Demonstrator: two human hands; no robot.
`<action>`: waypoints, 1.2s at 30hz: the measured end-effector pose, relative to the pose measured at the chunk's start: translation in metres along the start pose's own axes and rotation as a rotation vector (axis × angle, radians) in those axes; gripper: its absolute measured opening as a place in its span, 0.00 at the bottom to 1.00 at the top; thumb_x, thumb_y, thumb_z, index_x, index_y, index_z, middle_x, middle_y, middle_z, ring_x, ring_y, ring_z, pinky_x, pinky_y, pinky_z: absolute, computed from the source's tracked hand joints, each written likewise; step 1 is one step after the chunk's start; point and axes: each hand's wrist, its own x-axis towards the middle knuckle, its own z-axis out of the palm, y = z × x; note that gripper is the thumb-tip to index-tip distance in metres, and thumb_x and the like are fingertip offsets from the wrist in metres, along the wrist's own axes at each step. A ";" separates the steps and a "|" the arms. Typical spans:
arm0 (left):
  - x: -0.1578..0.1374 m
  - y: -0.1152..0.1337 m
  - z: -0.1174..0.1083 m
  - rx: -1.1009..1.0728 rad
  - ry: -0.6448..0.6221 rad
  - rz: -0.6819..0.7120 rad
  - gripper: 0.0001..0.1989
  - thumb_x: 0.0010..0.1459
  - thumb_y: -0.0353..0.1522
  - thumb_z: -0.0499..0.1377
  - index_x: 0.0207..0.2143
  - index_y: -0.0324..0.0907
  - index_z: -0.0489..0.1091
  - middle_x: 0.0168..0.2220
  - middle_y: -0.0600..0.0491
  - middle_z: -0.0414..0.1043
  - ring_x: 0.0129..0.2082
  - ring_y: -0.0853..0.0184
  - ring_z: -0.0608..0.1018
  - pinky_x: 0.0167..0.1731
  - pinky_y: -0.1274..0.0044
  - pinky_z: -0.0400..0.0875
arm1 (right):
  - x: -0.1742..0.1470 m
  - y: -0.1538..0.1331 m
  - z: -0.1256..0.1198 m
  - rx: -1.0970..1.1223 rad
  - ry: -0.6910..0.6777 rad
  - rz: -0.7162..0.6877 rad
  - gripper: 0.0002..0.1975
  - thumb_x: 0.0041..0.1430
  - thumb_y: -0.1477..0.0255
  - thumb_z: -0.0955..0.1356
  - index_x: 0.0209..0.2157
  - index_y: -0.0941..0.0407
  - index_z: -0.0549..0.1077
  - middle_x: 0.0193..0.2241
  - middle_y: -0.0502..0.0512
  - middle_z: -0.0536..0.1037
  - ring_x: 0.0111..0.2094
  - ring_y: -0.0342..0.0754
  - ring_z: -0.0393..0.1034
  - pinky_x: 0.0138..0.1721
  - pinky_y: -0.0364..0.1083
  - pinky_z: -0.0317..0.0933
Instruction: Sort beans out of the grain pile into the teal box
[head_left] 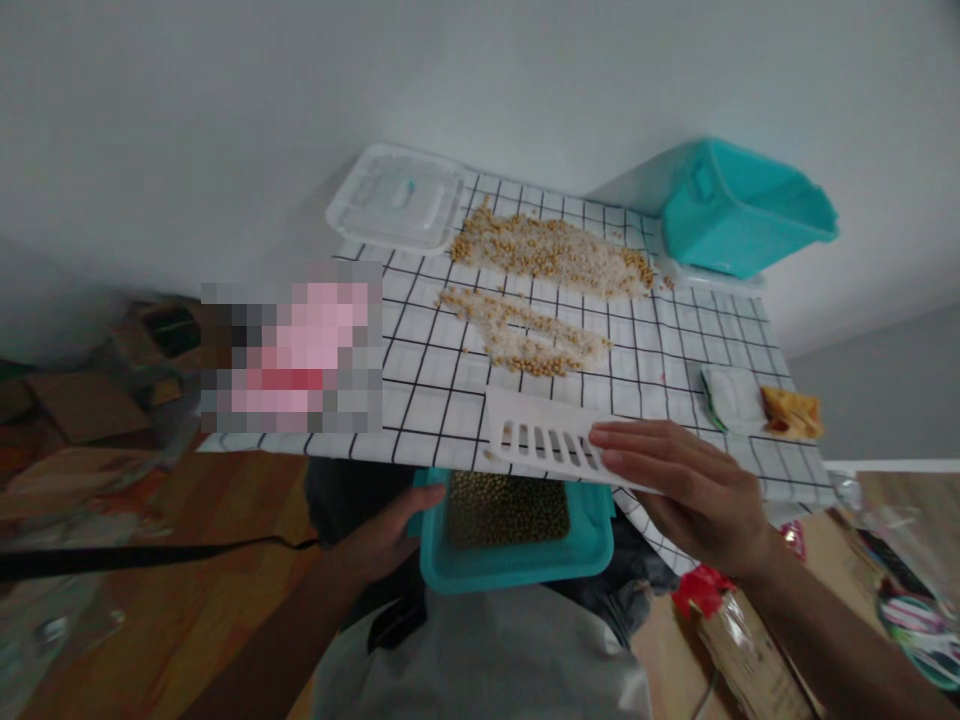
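Note:
My left hand [386, 530] grips the left rim of a teal plastic container [517, 578], its thumb over the edge. Inside lie many small greenish-brown beans [510, 510]. The container is at my lap, below the table's front edge. My right hand [697, 490] is closed on the right end of a white slotted plastic scraper [544, 408], which lies along the table edge just above the container. Beyond the scraper, a near pile [532, 350] and a larger far pile [555, 250] of yellow beans mixed with white grains rest on the checked tablecloth [420, 380].
A clear plastic lid or tray [401, 195] lies at the back left. A teal bin [742, 215] stands at the back right. Small packets [735, 400] are near the right edge. A blurred pink object [307, 340] is on the left. Boxes [82, 410] are on the floor.

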 end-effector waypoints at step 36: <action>0.000 -0.006 0.000 0.125 0.002 0.105 0.23 0.54 0.35 0.64 0.53 0.54 0.73 0.54 0.54 0.76 0.51 0.52 0.77 0.57 0.63 0.68 | -0.012 0.036 -0.009 -0.140 0.182 0.120 0.26 0.57 0.84 0.66 0.55 0.48 0.71 0.49 0.56 0.79 0.51 0.53 0.74 0.48 0.55 0.73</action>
